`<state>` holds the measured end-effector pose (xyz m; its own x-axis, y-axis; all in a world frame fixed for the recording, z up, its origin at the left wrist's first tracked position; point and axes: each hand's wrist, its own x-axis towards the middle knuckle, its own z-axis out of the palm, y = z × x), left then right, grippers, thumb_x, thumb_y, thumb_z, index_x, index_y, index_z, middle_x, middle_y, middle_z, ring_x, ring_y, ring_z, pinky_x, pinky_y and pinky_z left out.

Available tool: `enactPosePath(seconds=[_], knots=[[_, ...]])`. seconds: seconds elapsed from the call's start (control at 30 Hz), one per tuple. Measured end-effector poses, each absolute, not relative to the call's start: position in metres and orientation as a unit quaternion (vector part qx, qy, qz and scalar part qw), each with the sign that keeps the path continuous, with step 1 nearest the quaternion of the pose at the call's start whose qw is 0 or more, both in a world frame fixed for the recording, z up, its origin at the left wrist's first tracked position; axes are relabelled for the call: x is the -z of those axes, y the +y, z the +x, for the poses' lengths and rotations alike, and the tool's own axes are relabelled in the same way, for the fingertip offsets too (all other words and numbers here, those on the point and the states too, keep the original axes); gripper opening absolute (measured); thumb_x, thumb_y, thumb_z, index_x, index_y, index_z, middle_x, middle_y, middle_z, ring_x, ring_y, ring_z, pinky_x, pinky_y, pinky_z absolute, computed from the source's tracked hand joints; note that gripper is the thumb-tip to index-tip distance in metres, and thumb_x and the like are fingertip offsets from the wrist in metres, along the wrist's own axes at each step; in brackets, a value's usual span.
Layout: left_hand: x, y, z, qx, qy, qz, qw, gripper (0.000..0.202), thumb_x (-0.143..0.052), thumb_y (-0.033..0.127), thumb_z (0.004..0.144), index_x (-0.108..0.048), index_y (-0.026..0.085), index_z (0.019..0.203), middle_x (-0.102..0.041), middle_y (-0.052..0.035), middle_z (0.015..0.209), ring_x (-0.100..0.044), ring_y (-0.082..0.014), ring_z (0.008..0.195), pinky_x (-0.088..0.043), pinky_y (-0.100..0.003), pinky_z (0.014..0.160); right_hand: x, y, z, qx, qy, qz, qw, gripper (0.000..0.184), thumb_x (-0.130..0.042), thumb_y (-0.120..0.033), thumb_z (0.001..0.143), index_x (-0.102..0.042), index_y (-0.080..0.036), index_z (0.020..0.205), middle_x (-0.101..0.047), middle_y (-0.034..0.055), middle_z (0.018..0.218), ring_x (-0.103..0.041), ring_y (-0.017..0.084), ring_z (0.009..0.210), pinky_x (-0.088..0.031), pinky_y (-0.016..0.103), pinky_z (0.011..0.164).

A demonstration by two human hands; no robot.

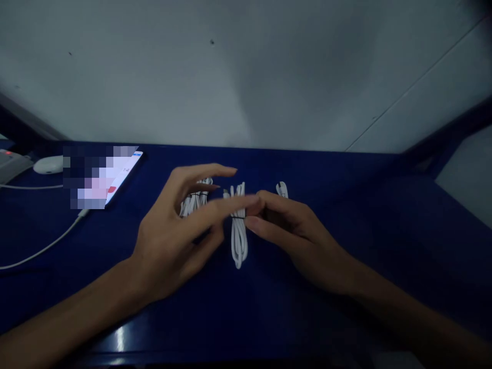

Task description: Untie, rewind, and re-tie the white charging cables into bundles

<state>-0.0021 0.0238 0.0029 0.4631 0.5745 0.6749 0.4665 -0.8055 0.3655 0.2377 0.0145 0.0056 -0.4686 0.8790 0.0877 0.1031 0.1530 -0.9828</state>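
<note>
A coiled white cable, bound near its middle by a thin dark tie, sits between my hands above the blue table. My left hand has its fingers apart. One of them stretches across the front of the coil, its tip meeting my right fingertips. From the right, my right hand pinches at the coil's edge beside the tie; the exact contact is hidden. Behind my left fingers lie more tied white cables, partly covered. Another white cable bundle shows just beyond my right hand.
A lit phone, partly pixelated, is at the left with a white charging cord plugged in. Near it are a white rounded object and a white block with a red light. A pale wall rises behind the blue table.
</note>
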Motion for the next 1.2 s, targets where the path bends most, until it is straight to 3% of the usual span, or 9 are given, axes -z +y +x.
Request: enactPosePath(seconds=[0.17, 0.4, 0.6, 0.7, 0.83, 0.93, 1.07, 1.13, 1.2], knots=[[-0.009, 0.025, -0.003, -0.41, 0.259, 0.871, 0.079, 0.044, -0.08, 0.005, 0.098, -0.08, 0.03, 0.134, -0.082, -0.0066, 0.135, -0.076, -0.027, 0.129, -0.063, -0.048, 0.112, -0.005, 0.015, 0.238, -0.596, -0.631, -0.335, 0.367, 0.022, -0.068, -0.038, 0.112, -0.068, -0.024, 0.095, -0.059, -0.0011, 0.089, -0.054, 0.016, 0.081, -0.049, 0.03, 0.075], [-0.012, 0.018, 0.001, -0.427, 0.333, 0.817, 0.197, 0.025, -0.089, 0.023, 0.096, -0.088, 0.033, 0.118, -0.089, 0.0, 0.113, -0.084, -0.0216, 0.1, -0.068, -0.036, 0.094, 0.002, 0.019, 0.239, -0.609, -0.622, -0.309, 0.384, 0.02, -0.071, -0.033, 0.111, -0.069, -0.023, 0.094, -0.056, -0.0017, 0.088, -0.051, 0.015, 0.08, -0.046, 0.029, 0.076], [-0.008, 0.019, 0.007, -0.425, 0.432, 0.632, 0.483, 0.017, -0.096, 0.021, 0.087, -0.091, 0.027, 0.103, -0.086, 0.0006, 0.087, -0.079, -0.0171, 0.078, -0.064, -0.024, 0.072, 0.0, 0.015, 0.237, -0.508, -0.681, -0.35, 0.393, 0.023, -0.063, -0.034, 0.116, -0.067, -0.024, 0.095, -0.057, -0.0018, 0.092, -0.053, 0.015, 0.081, -0.043, 0.032, 0.072], [-0.006, 0.023, 0.009, -0.404, 0.428, 0.532, 0.609, 0.024, -0.097, 0.025, 0.087, -0.088, 0.024, 0.109, -0.08, 0.0015, 0.078, -0.076, -0.0144, 0.071, -0.062, -0.022, 0.07, -0.003, 0.013, 0.237, -0.404, -0.739, -0.359, 0.403, 0.023, -0.061, -0.025, 0.117, -0.067, -0.024, 0.094, -0.056, -0.0026, 0.091, -0.052, 0.014, 0.08, -0.042, 0.032, 0.072], [-0.003, 0.025, 0.008, -0.361, 0.403, 0.492, 0.682, 0.036, -0.085, 0.032, 0.1, -0.077, 0.025, 0.134, -0.079, -0.0006, 0.083, -0.081, -0.0196, 0.076, -0.068, -0.034, 0.078, -0.004, 0.013, 0.238, -0.37, -0.76, -0.345, 0.408, 0.022, -0.058, -0.021, 0.117, -0.068, -0.024, 0.097, -0.059, -0.0021, 0.094, -0.054, 0.014, 0.083, -0.043, 0.032, 0.074], [0.0, 0.024, 0.006, -0.419, 0.392, 0.613, 0.543, 0.041, -0.074, 0.025, 0.107, -0.069, 0.028, 0.148, -0.08, -0.0049, 0.109, -0.082, -0.0205, 0.088, -0.071, -0.035, 0.08, -0.003, 0.015, 0.239, -0.405, -0.73, -0.366, 0.411, 0.024, -0.06, -0.026, 0.117, -0.067, -0.024, 0.093, -0.057, -0.0023, 0.09, -0.052, 0.015, 0.08, -0.042, 0.032, 0.073], [0.002, 0.024, 0.003, -0.455, 0.323, 0.817, 0.142, 0.046, -0.072, 0.004, 0.103, -0.075, 0.028, 0.143, -0.067, -0.0102, 0.15, -0.072, -0.0272, 0.134, -0.064, -0.045, 0.112, 0.001, 0.019, 0.241, -0.498, -0.676, -0.363, 0.404, 0.024, -0.062, -0.032, 0.116, -0.067, -0.025, 0.094, -0.057, -0.0019, 0.089, -0.052, 0.016, 0.08, -0.043, 0.031, 0.073], [0.002, 0.025, 0.002, -0.438, 0.274, 0.855, 0.036, 0.041, -0.076, 0.0, 0.099, -0.081, 0.022, 0.132, -0.066, -0.013, 0.154, -0.068, -0.0289, 0.142, -0.061, -0.045, 0.117, 0.002, 0.02, 0.242, -0.538, -0.664, -0.346, 0.388, 0.022, -0.063, -0.034, 0.115, -0.069, -0.025, 0.096, -0.057, -0.0016, 0.088, -0.052, 0.017, 0.079, -0.044, 0.031, 0.073], [0.001, 0.026, 0.001, -0.434, 0.234, 0.87, 0.011, 0.039, -0.077, -0.002, 0.098, -0.08, 0.018, 0.132, -0.072, -0.0138, 0.151, -0.072, -0.0276, 0.138, -0.062, -0.043, 0.116, 0.003, 0.021, 0.243, -0.563, -0.654, -0.333, 0.38, 0.022, -0.064, -0.036, 0.115, -0.07, -0.025, 0.096, -0.057, -0.0011, 0.088, -0.052, 0.017, 0.08, -0.044, 0.031, 0.074]])
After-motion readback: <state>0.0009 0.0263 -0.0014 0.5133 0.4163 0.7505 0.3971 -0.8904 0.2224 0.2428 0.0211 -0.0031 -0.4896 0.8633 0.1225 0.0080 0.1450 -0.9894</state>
